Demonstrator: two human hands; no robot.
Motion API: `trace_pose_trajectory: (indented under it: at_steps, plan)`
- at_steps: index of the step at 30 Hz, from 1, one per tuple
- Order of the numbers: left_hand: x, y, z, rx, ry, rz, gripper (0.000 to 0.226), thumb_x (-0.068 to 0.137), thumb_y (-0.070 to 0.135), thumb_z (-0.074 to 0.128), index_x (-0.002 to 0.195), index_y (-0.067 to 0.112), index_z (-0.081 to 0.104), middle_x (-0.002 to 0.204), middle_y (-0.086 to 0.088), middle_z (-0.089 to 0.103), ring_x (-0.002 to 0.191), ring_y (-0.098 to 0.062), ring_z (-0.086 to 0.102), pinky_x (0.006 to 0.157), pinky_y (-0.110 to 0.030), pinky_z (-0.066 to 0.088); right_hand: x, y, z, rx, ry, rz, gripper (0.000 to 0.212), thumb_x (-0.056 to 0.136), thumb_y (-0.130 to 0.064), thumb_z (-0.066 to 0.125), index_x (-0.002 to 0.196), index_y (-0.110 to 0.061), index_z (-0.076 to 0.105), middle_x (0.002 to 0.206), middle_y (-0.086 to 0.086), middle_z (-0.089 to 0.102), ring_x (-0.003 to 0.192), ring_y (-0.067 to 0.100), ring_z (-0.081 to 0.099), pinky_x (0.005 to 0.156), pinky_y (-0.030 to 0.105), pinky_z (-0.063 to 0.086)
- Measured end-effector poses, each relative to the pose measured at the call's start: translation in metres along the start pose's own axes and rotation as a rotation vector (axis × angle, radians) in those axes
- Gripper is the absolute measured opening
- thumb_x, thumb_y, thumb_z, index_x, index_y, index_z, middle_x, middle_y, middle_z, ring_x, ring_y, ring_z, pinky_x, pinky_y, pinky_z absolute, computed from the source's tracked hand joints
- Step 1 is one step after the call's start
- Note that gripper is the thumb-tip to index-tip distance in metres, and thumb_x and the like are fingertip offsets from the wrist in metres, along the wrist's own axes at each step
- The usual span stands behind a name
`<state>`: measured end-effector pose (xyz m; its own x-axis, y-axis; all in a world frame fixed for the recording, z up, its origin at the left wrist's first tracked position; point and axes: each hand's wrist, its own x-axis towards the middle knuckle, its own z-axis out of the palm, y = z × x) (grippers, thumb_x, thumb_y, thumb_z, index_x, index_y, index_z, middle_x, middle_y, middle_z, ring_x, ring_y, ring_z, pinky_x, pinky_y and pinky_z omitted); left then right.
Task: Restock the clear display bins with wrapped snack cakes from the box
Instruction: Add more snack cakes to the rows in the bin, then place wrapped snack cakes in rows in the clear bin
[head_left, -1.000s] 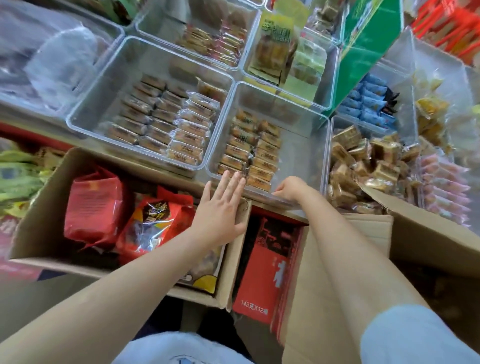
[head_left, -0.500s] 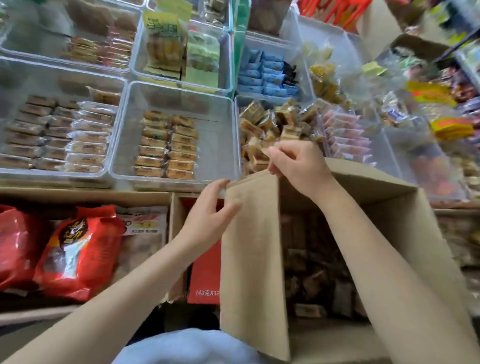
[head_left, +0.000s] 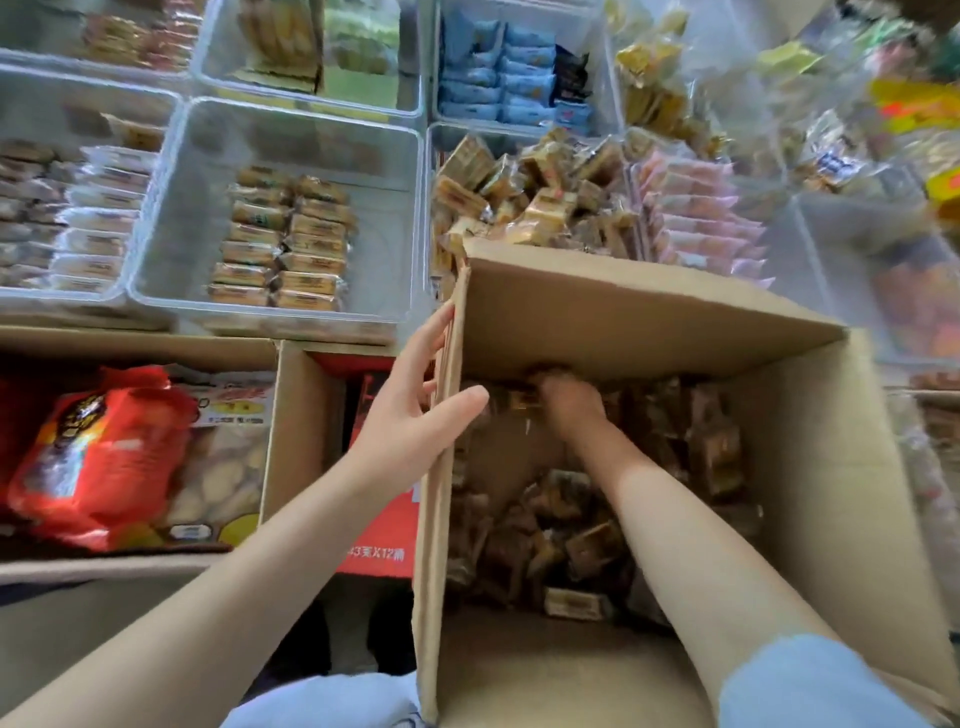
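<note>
An open cardboard box (head_left: 649, 312) stands in front of me, its bottom covered with several wrapped brown snack cakes (head_left: 587, 545). My right hand (head_left: 571, 402) reaches deep inside near the far wall, its fingers curled into the cakes. My left hand (head_left: 410, 415) pinches the box's left wall, with the thumb inside and the fingers outside. Just beyond the box, a clear bin holds a heap of similar tan cakes (head_left: 535, 197). The clear bin (head_left: 208, 171) to its left holds two short rows of wrapped cakes (head_left: 280, 239).
At the left, another cardboard box holds red snack bags (head_left: 98, 457). A red carton (head_left: 384, 519) stands between the two boxes. More bins hold pink packs (head_left: 696, 218), blue packs (head_left: 498, 78) and white-wrapped bars (head_left: 98, 218).
My right hand left the box's top edge and went down into the cakes. My left hand shifted onto the box's left wall. The view swung right and over the box.
</note>
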<state>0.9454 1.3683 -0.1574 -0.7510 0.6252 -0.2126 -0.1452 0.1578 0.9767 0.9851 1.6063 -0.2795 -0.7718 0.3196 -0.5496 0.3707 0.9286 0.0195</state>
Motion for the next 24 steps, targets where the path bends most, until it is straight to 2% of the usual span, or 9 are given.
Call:
trace_pose_trajectory:
  at_steps: [4,8,10,11,12,15,18,21,24]
  plan:
    - [-0.001,-0.002,-0.001,0.015,0.023,-0.014,0.073,0.087,0.032,0.062,0.151,0.051,0.031,0.151,0.027,0.042,0.141,0.005,0.035,0.113,-0.041,0.041,0.019,0.0,0.022,-0.014,-0.043,0.049,0.033,0.099,-0.018,0.052,0.131,-0.018,0.058,0.135,0.012,0.058,0.125,0.032,0.054,0.093,0.041,0.049]
    - [-0.003,0.0,0.002,0.002,0.024,-0.022,0.071,0.089,0.033,0.062,0.15,0.052,0.033,0.149,0.029,0.043,0.143,0.004,0.034,0.114,-0.041,0.04,0.014,0.011,0.019,0.124,-0.039,0.064,0.022,0.093,-0.023,0.061,0.113,-0.015,0.067,0.118,0.009,0.068,0.112,0.03,0.064,0.086,0.036,0.053]
    - [-0.003,-0.001,0.001,-0.018,0.011,-0.023,0.071,0.087,0.038,0.064,0.15,0.053,0.033,0.15,0.026,0.044,0.143,-0.002,0.037,0.114,-0.045,0.041,-0.002,0.016,0.001,0.414,-0.088,0.057,0.01,0.089,-0.024,0.066,0.085,-0.015,0.066,0.086,0.005,0.07,0.086,0.024,0.068,0.068,0.027,0.052]
    - [-0.003,-0.002,0.001,-0.03,0.006,-0.021,0.073,0.086,0.042,0.065,0.149,0.054,0.033,0.151,0.023,0.044,0.143,-0.006,0.038,0.114,-0.048,0.041,-0.015,0.018,-0.013,0.614,-0.12,0.058,0.017,0.09,-0.023,0.066,0.076,-0.014,0.064,0.072,0.003,0.067,0.072,0.022,0.066,0.058,0.024,0.049]
    - [-0.003,-0.003,0.0,-0.041,0.003,-0.02,0.074,0.084,0.044,0.066,0.149,0.055,0.033,0.151,0.022,0.045,0.144,-0.007,0.039,0.113,-0.05,0.041,-0.029,0.019,-0.028,0.801,-0.147,0.056,0.019,0.092,-0.023,0.064,0.075,-0.014,0.064,0.065,0.002,0.065,0.064,0.02,0.062,0.052,0.024,0.045]
    - [-0.002,-0.004,0.0,-0.068,0.002,-0.011,0.076,0.08,0.048,0.067,0.148,0.057,0.034,0.151,0.021,0.046,0.144,-0.003,0.037,0.113,-0.049,0.042,-0.073,0.026,-0.072,1.302,-0.217,-0.004,0.019,0.101,-0.021,0.052,0.099,-0.008,0.066,0.084,0.014,0.067,0.065,0.02,0.058,0.054,0.026,0.042]
    - [-0.001,-0.003,-0.001,-0.044,-0.002,-0.004,0.077,0.079,0.05,0.067,0.147,0.058,0.032,0.152,0.025,0.042,0.143,0.004,0.032,0.113,-0.045,0.042,-0.109,0.023,-0.116,1.604,-0.289,-0.276,0.033,0.102,-0.021,0.045,0.126,-0.002,0.057,0.104,0.015,0.067,0.078,0.019,0.062,0.06,0.025,0.051]
    - [0.001,-0.001,-0.013,0.015,-0.02,-0.003,0.069,0.083,0.054,0.067,0.145,0.057,0.038,0.153,0.023,0.042,0.141,0.005,0.034,0.112,-0.036,0.04,-0.124,0.001,-0.153,1.724,-0.332,-0.491,0.04,0.098,-0.018,0.045,0.138,-0.009,0.048,0.117,0.016,0.065,0.096,0.026,0.066,0.072,0.032,0.058]
    - [0.01,-0.005,-0.044,0.116,0.04,0.023,0.049,0.097,0.046,0.06,0.143,0.043,0.046,0.152,0.018,0.043,0.139,0.0,0.037,0.118,-0.037,0.033,-0.118,-0.037,-0.182,1.665,-0.233,-0.556,0.04,0.097,-0.013,0.051,0.137,-0.016,0.046,0.128,0.022,0.061,0.112,0.038,0.062,0.083,0.039,0.058]
